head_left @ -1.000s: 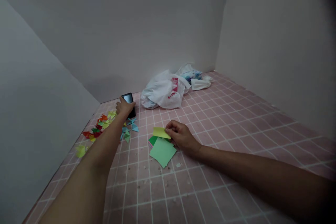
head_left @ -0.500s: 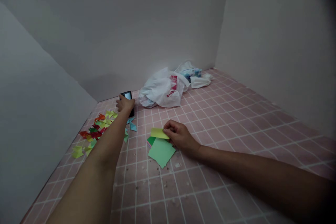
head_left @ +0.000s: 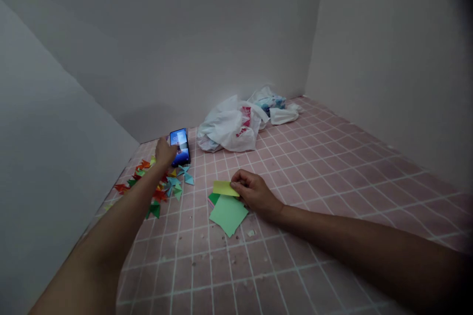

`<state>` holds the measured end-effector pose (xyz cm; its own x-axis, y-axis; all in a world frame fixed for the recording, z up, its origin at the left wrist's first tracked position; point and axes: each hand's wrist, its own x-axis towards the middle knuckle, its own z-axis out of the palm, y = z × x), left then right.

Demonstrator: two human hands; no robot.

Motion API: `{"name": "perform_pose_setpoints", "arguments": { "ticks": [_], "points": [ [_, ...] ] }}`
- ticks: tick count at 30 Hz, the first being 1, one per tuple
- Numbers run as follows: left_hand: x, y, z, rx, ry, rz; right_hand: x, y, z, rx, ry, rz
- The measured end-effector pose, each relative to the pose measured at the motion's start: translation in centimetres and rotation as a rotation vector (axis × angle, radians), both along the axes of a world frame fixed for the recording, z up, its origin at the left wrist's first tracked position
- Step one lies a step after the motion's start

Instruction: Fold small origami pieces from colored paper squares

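My left hand (head_left: 165, 152) reaches out to a smartphone (head_left: 181, 143) propped at the back left. Its thumb is stretched over the lit blue screen, while the other fingers lie beside the phone's left edge, partly hidden. Between the thumb and fingers of my right hand (head_left: 254, 193) is a folded yellow paper strip (head_left: 224, 188). The strip hangs over a small stack of square papers, with a mint-green sheet (head_left: 229, 214) on top and a darker green sheet (head_left: 214, 199) showing at the left.
Folded paper pieces in red, orange, green and blue (head_left: 177, 187) lie around my left forearm. White plastic bags (head_left: 229, 125) rest against the back wall. Paper scraps (head_left: 251, 233) dot the pink tiled surface (head_left: 314, 172), which walls enclose at left, back and right.
My left hand has shifted left off the phone's top, uncovering its screen, which now glows blue. My left forearm has swung left too. My right hand keeps hold of the yellow strip.
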<state>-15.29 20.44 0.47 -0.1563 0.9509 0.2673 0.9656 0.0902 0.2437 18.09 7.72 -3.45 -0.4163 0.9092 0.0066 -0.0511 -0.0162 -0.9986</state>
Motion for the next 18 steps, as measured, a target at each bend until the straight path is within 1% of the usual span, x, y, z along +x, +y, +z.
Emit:
{"name": "perform_pose_setpoints", "arguments": {
  "ticks": [1, 3, 6, 9, 11, 13, 15, 18],
  "points": [
    [-0.8, -0.9, 0.4, 0.019, 0.006, 0.026, 0.0, 0.0, 0.0, -0.001, -0.004, -0.001],
    [-1.9, -2.7, 1.2, 0.017, 0.02, -0.004, 0.0, -0.1, 0.2, -0.009, -0.006, -0.005],
    [-2.8, -4.9, 1.7, -0.043, 0.043, -0.176, 0.0, -0.1, 0.3, -0.024, 0.002, -0.006],
    [-3.0, -5.7, 1.3, -0.106, 0.08, -0.329, 0.0, -0.1, 0.4, -0.027, -0.001, -0.001],
    [-3.1, -5.4, 0.8, -0.125, 0.109, -0.378, 0.0, -0.1, 0.4, -0.026, -0.004, 0.002],
    [-3.4, -4.4, 0.5, -0.118, 0.131, -0.379, 0.0, -0.1, 0.4, -0.026, -0.005, 0.001],
    [-3.9, -2.8, 0.7, -0.089, 0.144, -0.33, 0.0, 0.0, 0.4, -0.031, -0.006, 0.001],
    [-4.8, -0.8, 1.6, -0.006, 0.147, -0.226, 0.1, -0.1, 0.6, -0.053, -0.003, 0.003]
  ]
}}
